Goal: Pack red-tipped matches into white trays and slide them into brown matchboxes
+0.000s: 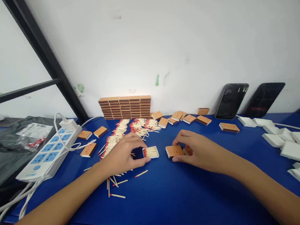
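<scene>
My left hand (123, 154) pinches the left end of a white matchbox tray (151, 152) filled with red-tipped matches, resting on the blue table (172, 194). My right hand (196, 150) grips an orange matchbox sleeve (175, 151) lying just right of the tray, with a small gap between them. A second orange box (188, 151) peeks out under the right palm. Loose matches (115, 137) lie in rows behind and under the left hand.
A wall of stacked orange matchboxes (125, 107) stands at the back. Scattered boxes (189, 118) lie behind the hands. A power strip (50, 151) with cables is at left, white blocks (292, 143) at right, and two dark phones (231, 101) lean on the wall.
</scene>
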`<state>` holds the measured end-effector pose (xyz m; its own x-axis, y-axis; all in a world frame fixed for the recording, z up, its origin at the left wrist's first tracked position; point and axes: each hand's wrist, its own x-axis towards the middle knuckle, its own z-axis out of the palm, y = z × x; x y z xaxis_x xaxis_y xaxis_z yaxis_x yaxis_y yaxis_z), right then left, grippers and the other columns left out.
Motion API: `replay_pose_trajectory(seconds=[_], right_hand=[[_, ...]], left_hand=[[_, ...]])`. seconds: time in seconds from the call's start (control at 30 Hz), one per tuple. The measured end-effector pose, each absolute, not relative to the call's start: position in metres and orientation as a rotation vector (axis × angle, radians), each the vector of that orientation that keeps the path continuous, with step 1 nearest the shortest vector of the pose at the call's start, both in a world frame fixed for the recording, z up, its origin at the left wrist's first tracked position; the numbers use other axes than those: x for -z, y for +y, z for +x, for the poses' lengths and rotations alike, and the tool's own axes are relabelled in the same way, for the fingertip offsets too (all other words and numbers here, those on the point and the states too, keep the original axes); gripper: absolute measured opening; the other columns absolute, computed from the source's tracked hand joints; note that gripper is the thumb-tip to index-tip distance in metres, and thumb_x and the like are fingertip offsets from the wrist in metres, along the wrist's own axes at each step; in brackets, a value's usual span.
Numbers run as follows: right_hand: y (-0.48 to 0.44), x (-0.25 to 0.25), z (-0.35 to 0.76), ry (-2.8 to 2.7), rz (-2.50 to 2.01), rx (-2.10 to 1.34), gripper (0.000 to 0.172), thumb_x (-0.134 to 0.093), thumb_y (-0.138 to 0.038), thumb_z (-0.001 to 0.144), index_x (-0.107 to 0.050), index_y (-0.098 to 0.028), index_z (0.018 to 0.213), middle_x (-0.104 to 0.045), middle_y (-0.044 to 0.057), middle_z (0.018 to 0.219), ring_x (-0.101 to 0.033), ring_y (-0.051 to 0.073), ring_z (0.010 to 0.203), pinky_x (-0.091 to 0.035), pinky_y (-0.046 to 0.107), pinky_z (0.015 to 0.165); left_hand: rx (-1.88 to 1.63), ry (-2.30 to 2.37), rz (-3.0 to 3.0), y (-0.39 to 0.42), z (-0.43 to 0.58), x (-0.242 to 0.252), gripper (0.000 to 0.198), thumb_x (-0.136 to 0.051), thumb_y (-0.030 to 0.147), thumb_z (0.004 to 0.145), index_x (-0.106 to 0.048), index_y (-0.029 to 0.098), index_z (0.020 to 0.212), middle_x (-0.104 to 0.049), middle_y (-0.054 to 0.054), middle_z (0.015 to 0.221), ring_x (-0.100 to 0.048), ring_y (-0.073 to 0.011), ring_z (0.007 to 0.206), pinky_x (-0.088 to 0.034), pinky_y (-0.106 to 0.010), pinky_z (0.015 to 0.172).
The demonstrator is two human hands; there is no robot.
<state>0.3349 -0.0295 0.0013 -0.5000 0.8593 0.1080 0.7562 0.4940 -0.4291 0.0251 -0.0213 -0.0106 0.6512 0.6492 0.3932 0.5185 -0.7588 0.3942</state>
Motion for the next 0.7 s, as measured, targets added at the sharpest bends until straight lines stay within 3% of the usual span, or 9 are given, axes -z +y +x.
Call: replay_pose_trajectory(seconds=[0.13,0.27,0.4,0.7], right_hand=[[-0.035,0.002,0.321,-2.41,-1.287,-0.382,0.034,-0.077,-0.051,0.09,-0.07,-0.023,0.106,-0.067,0.006,0.098,-0.062,0.021,0.081,-0.048,0.033,0.07],[-0.037,0.006,0.312,-2.361,-1.216,-0.285,0.03,-0.079,-0.044,0.09,-0.069,-0.022,0.107,-0.067,0.005,0.098,-0.062,0.02,0.081,-0.046,0.032,0.069],[-0.036,0.01,0.313,-2.338,-1.159,-0.293,0.033,-0.077,-0.048,0.091,-0.069,-0.022,0.108,-0.066,0.005,0.095,-0.059,0.018,0.077,-0.044,0.031,0.067],[-0.036,0.012,0.311,-2.254,-1.054,-0.443,0.038,-0.075,-0.053,0.092,-0.071,-0.022,0.113,-0.065,0.006,0.099,-0.058,0.017,0.077,-0.049,0.031,0.069]], left_hand=[[-0.837,0.928,2.597,-0.023,0.026,0.011,0.029,-0.081,0.043,0.089,-0.079,0.022,0.109,-0.076,-0.008,0.1,-0.067,-0.0249,0.098,-0.056,-0.041,0.088],[-0.886,0.912,2.573,-0.023,0.025,0.01,0.029,-0.083,0.041,0.087,-0.08,0.022,0.109,-0.077,-0.008,0.097,-0.068,-0.0239,0.094,-0.057,-0.039,0.084],[-0.928,0.933,2.504,-0.024,0.025,0.006,0.031,-0.085,0.042,0.087,-0.08,0.021,0.11,-0.077,-0.007,0.096,-0.068,-0.022,0.091,-0.056,-0.035,0.077],[-0.903,0.858,2.503,-0.022,0.025,0.003,0.033,-0.087,0.041,0.085,-0.081,0.023,0.113,-0.078,-0.007,0.096,-0.068,-0.0227,0.091,-0.054,-0.038,0.084]])
